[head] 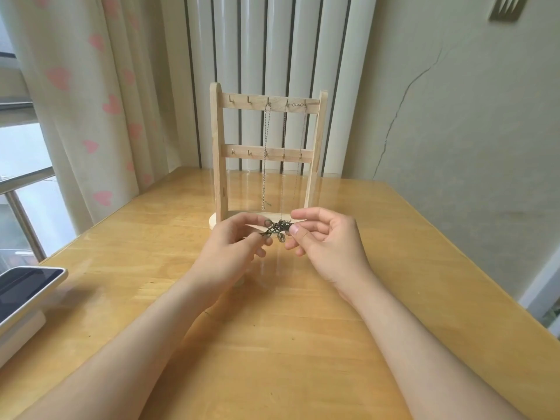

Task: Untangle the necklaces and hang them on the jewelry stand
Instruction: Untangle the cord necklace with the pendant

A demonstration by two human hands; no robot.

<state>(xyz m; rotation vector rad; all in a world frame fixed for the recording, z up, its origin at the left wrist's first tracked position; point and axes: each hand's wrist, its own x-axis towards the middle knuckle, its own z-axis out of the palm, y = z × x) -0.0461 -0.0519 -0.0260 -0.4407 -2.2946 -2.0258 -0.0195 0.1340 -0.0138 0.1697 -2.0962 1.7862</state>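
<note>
A wooden jewelry stand (218, 153) with two hook rails stands at the middle of the table. Thin silver chains (265, 153) hang from the upper hooks on its right half, and some run down into a dark tangled clump of necklaces (277, 229) held just in front of the stand's base. My left hand (239, 241) pinches the left side of the clump. My right hand (324, 237) pinches its right side between thumb and forefinger. The two left hooks on the top rail are bare.
The wooden table (272, 344) reaches forward to me. A phone on a white stand (24, 292) sits at the left edge. Behind the jewelry stand are a white radiator (272, 56), a heart-patterned curtain (91, 101) and a cracked wall (454, 131).
</note>
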